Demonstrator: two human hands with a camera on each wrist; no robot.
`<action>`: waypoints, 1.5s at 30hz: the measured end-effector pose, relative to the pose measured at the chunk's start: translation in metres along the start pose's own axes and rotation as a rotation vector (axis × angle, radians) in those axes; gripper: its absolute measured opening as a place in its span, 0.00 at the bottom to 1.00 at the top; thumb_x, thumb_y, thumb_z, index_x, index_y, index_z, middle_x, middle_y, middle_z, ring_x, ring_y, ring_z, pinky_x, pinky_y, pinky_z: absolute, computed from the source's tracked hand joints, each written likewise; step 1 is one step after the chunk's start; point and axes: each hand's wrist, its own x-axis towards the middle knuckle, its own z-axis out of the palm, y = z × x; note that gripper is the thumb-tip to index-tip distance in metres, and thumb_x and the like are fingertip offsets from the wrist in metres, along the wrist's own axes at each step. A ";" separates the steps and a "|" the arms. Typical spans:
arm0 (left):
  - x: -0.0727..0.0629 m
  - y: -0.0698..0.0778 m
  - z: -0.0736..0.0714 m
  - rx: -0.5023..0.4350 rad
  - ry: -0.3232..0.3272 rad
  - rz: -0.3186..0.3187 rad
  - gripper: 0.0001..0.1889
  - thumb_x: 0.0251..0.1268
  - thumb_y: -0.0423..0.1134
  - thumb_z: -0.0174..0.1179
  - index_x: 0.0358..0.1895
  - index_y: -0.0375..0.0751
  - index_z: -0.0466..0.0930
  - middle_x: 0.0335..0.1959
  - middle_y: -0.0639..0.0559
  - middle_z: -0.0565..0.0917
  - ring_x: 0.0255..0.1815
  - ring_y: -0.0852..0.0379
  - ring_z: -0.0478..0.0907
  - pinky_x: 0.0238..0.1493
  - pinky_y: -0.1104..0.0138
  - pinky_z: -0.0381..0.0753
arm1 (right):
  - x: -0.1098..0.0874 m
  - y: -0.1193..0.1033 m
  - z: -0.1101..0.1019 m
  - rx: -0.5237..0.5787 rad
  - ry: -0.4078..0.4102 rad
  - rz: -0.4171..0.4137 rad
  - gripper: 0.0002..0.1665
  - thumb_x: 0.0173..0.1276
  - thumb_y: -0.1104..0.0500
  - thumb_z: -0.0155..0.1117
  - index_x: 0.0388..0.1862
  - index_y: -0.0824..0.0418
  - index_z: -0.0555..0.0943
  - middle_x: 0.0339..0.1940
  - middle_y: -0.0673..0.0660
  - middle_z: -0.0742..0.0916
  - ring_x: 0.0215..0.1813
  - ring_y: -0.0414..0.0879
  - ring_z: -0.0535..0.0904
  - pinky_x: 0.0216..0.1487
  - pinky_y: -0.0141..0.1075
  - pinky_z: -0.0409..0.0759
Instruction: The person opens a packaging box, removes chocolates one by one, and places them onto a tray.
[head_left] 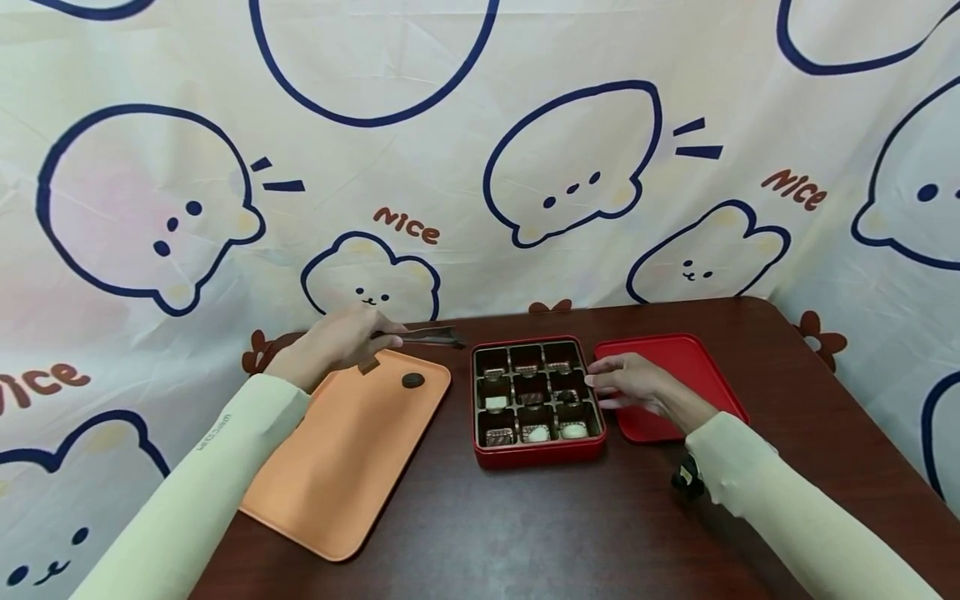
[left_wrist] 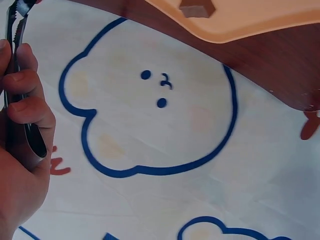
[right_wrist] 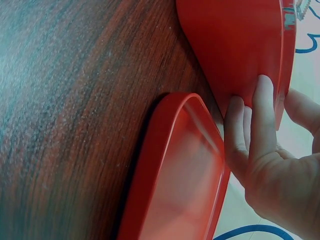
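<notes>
My left hand [head_left: 348, 337] grips metal tongs [head_left: 431, 336] over the far edge of the orange tray [head_left: 337, 467]. The tongs' tips point right, toward the red box [head_left: 540, 457]; in the left wrist view their toothed tips [left_wrist: 20, 27] run out at the top edge. On the tray lie a dark round chocolate [head_left: 412, 380] and a brown angular chocolate [left_wrist: 197, 8], the latter just below the hand. Several box compartments hold white chocolates [head_left: 573, 430] and dark chocolates [head_left: 531, 398]. My right hand [right_wrist: 280, 175] rests extended fingers against the box's right side, its thumb at the rim.
A red lid [head_left: 686, 375] lies on the dark wooden table [head_left: 465, 525] to the right of the box, partly under the right forearm. Behind the table hangs a printed cloth [head_left: 450, 167]. A dark object [head_left: 687, 477] shows at the right cuff.
</notes>
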 end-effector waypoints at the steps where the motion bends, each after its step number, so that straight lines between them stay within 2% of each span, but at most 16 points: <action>1: -0.001 -0.003 0.001 0.008 0.012 0.006 0.16 0.73 0.43 0.59 0.59 0.44 0.84 0.52 0.46 0.87 0.40 0.51 0.87 0.39 0.61 0.82 | 0.000 0.000 0.000 0.000 0.002 0.001 0.33 0.75 0.58 0.60 0.72 0.72 0.65 0.72 0.72 0.69 0.70 0.64 0.71 0.53 0.45 0.83; 4: -0.005 -0.013 0.004 0.029 0.046 0.026 0.15 0.72 0.41 0.61 0.56 0.42 0.86 0.53 0.46 0.86 0.53 0.45 0.84 0.45 0.56 0.83 | -0.001 -0.001 0.000 -0.003 0.000 0.003 0.33 0.75 0.58 0.60 0.72 0.72 0.64 0.72 0.72 0.69 0.70 0.64 0.71 0.53 0.45 0.83; 7: -0.010 -0.024 0.007 0.018 0.048 0.013 0.15 0.72 0.41 0.61 0.55 0.40 0.86 0.54 0.44 0.86 0.55 0.43 0.83 0.43 0.59 0.83 | 0.000 -0.001 0.000 0.005 0.010 0.012 0.32 0.75 0.59 0.61 0.72 0.71 0.65 0.71 0.72 0.70 0.69 0.63 0.72 0.52 0.45 0.83; 9: -0.013 -0.030 0.009 0.004 0.032 -0.015 0.15 0.72 0.42 0.60 0.56 0.39 0.85 0.55 0.43 0.85 0.49 0.45 0.86 0.34 0.62 0.81 | 0.000 -0.001 0.000 0.002 0.007 0.011 0.33 0.75 0.58 0.60 0.72 0.71 0.65 0.72 0.72 0.70 0.70 0.63 0.72 0.52 0.45 0.83; 12: -0.017 -0.038 0.012 -0.012 0.011 -0.055 0.16 0.73 0.42 0.60 0.56 0.39 0.85 0.56 0.42 0.84 0.34 0.54 0.85 0.24 0.67 0.73 | 0.001 -0.001 0.000 0.006 0.009 0.015 0.32 0.75 0.58 0.60 0.72 0.71 0.65 0.72 0.72 0.70 0.70 0.63 0.71 0.52 0.45 0.83; 14: -0.020 -0.042 0.014 -0.020 0.003 -0.087 0.16 0.73 0.42 0.60 0.57 0.39 0.84 0.56 0.40 0.84 0.26 0.57 0.79 0.21 0.67 0.69 | 0.001 -0.001 0.000 0.001 0.005 0.013 0.33 0.75 0.58 0.60 0.72 0.71 0.64 0.72 0.72 0.69 0.70 0.64 0.71 0.53 0.45 0.83; 17: -0.025 -0.047 0.018 -0.001 0.007 -0.103 0.17 0.72 0.42 0.60 0.57 0.39 0.84 0.56 0.39 0.84 0.23 0.57 0.78 0.21 0.67 0.68 | 0.002 0.000 0.000 0.006 0.012 0.015 0.32 0.75 0.58 0.60 0.72 0.71 0.65 0.72 0.72 0.70 0.70 0.64 0.71 0.52 0.45 0.83; 19: -0.029 -0.050 0.020 0.014 0.018 -0.107 0.17 0.72 0.42 0.61 0.57 0.39 0.84 0.51 0.39 0.86 0.20 0.55 0.75 0.21 0.67 0.66 | 0.003 0.001 0.000 0.004 0.010 0.012 0.32 0.75 0.58 0.60 0.72 0.71 0.65 0.72 0.72 0.70 0.70 0.64 0.71 0.52 0.45 0.83; 21: -0.032 -0.052 0.022 0.024 0.014 -0.113 0.17 0.71 0.42 0.61 0.58 0.39 0.84 0.40 0.41 0.88 0.18 0.56 0.71 0.20 0.67 0.65 | 0.003 0.001 0.000 0.006 0.007 0.010 0.33 0.75 0.58 0.60 0.72 0.71 0.65 0.72 0.72 0.70 0.70 0.64 0.71 0.52 0.45 0.83; 24: -0.037 -0.055 0.024 0.015 -0.009 -0.139 0.18 0.71 0.43 0.61 0.60 0.40 0.82 0.22 0.48 0.81 0.13 0.59 0.61 0.18 0.67 0.64 | 0.001 0.000 0.001 0.007 0.002 0.008 0.33 0.75 0.58 0.60 0.72 0.71 0.64 0.72 0.72 0.70 0.70 0.64 0.71 0.53 0.45 0.83; 27: -0.040 -0.059 0.027 0.000 -0.040 -0.176 0.19 0.73 0.44 0.59 0.62 0.41 0.81 0.18 0.51 0.74 0.12 0.61 0.59 0.19 0.67 0.64 | 0.001 0.000 0.001 0.004 -0.004 0.004 0.33 0.75 0.58 0.60 0.73 0.72 0.64 0.72 0.73 0.69 0.70 0.64 0.70 0.53 0.46 0.83; 32: -0.045 -0.066 0.031 -0.010 -0.056 -0.214 0.20 0.73 0.46 0.59 0.62 0.43 0.81 0.19 0.50 0.75 0.11 0.60 0.58 0.19 0.66 0.64 | 0.002 0.000 0.001 0.004 -0.001 0.006 0.33 0.75 0.58 0.60 0.72 0.71 0.64 0.72 0.72 0.70 0.70 0.63 0.71 0.53 0.45 0.83; 36: -0.049 -0.071 0.036 -0.023 -0.048 -0.207 0.18 0.73 0.45 0.59 0.61 0.44 0.82 0.28 0.43 0.84 0.12 0.60 0.59 0.19 0.66 0.64 | 0.001 0.000 0.001 0.001 -0.006 0.000 0.33 0.75 0.58 0.60 0.72 0.72 0.64 0.72 0.73 0.70 0.69 0.63 0.72 0.53 0.46 0.83; 38: -0.050 -0.072 0.039 -0.030 -0.040 -0.203 0.17 0.73 0.44 0.59 0.60 0.44 0.83 0.39 0.39 0.87 0.13 0.60 0.60 0.20 0.65 0.65 | 0.000 0.000 0.000 0.001 -0.006 -0.001 0.33 0.75 0.58 0.60 0.72 0.72 0.64 0.72 0.73 0.70 0.70 0.63 0.72 0.53 0.46 0.83; 39: -0.051 -0.072 0.040 -0.034 -0.032 -0.201 0.17 0.73 0.43 0.59 0.59 0.44 0.84 0.44 0.38 0.87 0.14 0.59 0.61 0.20 0.65 0.65 | 0.000 0.000 0.000 0.005 -0.004 0.001 0.33 0.75 0.58 0.60 0.72 0.72 0.64 0.72 0.72 0.70 0.69 0.63 0.72 0.53 0.46 0.83; 45: -0.052 -0.073 0.046 -0.025 -0.017 -0.228 0.16 0.71 0.44 0.61 0.57 0.44 0.85 0.50 0.39 0.86 0.27 0.56 0.72 0.26 0.64 0.68 | 0.001 0.000 -0.001 0.009 -0.003 0.004 0.33 0.75 0.58 0.60 0.72 0.71 0.64 0.71 0.72 0.70 0.69 0.62 0.72 0.53 0.45 0.83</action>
